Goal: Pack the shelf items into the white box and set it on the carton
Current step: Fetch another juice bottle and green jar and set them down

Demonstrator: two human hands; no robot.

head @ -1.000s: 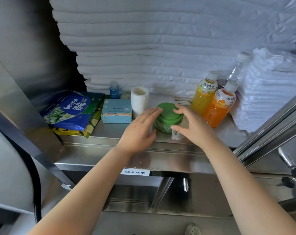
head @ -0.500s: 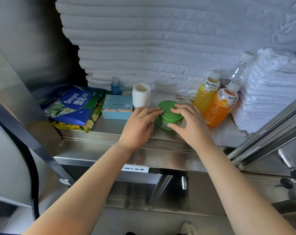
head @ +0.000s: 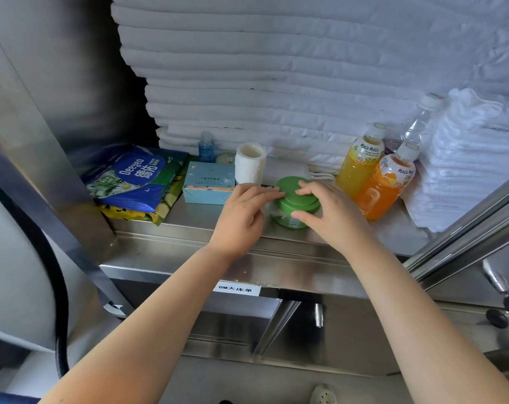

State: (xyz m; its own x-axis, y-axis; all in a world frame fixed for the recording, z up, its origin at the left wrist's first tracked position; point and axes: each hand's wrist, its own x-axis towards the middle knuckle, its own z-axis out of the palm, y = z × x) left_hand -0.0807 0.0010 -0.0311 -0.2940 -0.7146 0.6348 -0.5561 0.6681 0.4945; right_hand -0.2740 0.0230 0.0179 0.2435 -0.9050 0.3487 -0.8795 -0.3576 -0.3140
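Two hands closed on the green jar (head: 294, 199), which stood on the steel shelf (head: 189, 228) close to its front lip. The left hand (head: 241, 211) had its fingers on the lid's left edge and its thumb low by the jar's side. The right hand (head: 332, 214) curled over the lid with its thumb on the front wall. Neither the white box nor the carton was in view.

Most of the contact was on the lid, so I judged that a loose lid could come away on lifting and drop the jar off the lip. A scrap of clear film clung to the jar's left side and might have made the hold slippery. Just beyond the right hand stood the orange bottle (head: 384, 188) and the yellow bottle (head: 358, 167), either of which a swing of the wrist could topple. The paper roll (head: 249, 163) stood just behind the left fingers.

Compared with a second before, the spread fingers had drawn in and curled, while the jar sat where it had.
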